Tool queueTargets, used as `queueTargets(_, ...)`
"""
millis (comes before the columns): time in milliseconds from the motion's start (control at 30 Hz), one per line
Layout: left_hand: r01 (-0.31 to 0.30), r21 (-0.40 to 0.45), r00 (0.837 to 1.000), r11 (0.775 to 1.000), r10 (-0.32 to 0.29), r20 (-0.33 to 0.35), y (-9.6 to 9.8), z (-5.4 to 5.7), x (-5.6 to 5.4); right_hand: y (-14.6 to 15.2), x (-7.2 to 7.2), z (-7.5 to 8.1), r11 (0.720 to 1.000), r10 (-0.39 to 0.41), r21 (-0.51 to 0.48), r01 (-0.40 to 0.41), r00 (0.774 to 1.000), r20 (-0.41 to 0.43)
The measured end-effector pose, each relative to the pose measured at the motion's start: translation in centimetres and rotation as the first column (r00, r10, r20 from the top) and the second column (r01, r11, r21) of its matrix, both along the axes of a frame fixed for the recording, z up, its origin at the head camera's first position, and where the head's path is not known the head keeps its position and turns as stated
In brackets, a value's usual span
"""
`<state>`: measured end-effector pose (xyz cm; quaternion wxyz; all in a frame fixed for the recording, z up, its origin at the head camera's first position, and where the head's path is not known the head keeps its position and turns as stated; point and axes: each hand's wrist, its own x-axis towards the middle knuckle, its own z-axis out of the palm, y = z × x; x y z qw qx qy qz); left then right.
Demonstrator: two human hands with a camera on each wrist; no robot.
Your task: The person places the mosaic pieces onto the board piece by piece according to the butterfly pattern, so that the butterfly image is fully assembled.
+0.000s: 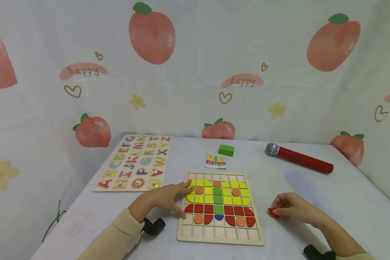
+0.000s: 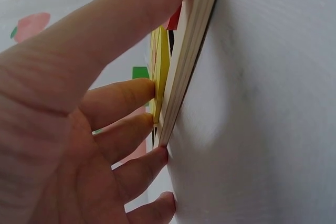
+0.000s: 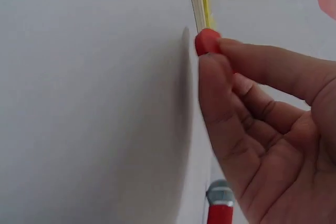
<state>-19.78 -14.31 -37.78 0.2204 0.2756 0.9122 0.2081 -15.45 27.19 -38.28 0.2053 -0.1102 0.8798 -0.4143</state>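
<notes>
A wooden grid board (image 1: 221, 242) lies on the table, filled with yellow, red, green, orange and blue pieces laid out like a butterfly. My left hand (image 1: 162, 197) rests along the board's left edge, thumb near the red row and outstretched fingers at the upper yellow pieces. In the left wrist view, fingertips touch the board's side (image 2: 191, 61) and the yellow pieces (image 2: 160, 64). Right of the board, my right hand (image 1: 294, 207) pinches a small red piece (image 3: 207, 42) between thumb and index finger, low over the table.
Behind the board lie a butterfly pattern card (image 1: 215, 161) and a green block (image 1: 226, 150). An alphabet puzzle board (image 1: 134, 162) lies at the back left. A red microphone (image 1: 302, 159) lies at the back right, before a patterned cloth backdrop (image 1: 188, 90).
</notes>
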Motion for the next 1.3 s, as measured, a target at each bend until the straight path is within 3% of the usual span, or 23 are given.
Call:
queueTargets(200, 0.007, -0.002, 1.0, 1.0, -0.007, 0.024, 0.2, 0.3, 0.0, -3.1, -1.1, 1.1, 1.0, -0.008, -0.013, 0.008, 1.0, -0.001)
queueTargets(533, 0.032, -0.01, 0.999, 0.999, -0.032, 0.033, 0.2, 0.1, 0.0, -10.0, -2.7, 1.9, 0.988, 0.09, -0.131, -0.085, 0.995, 0.037)
queueTargets(800, 0.056, -0.01, 0.998, 0.998, -0.056, 0.028, -0.1, 0.2, -0.2, -15.9, -2.7, 2.4, 0.951, 0.23, -0.221, -0.217, 0.973, 0.032)
queueTargets(1033, 0.061, 0.011, 0.998, 0.998, -0.062, 0.033, -0.4, 0.2, -0.1, -19.9, -2.6, 2.3, 0.938, 0.27, -0.241, -0.249, 0.961, 0.058)
queueTargets(1300, 0.059, 0.04, 0.997, 0.997, -0.061, 0.042, -0.5, 0.3, 0.0, -22.4, -2.4, 1.3, 0.941, 0.284, -0.205, -0.27, 0.958, 0.041)
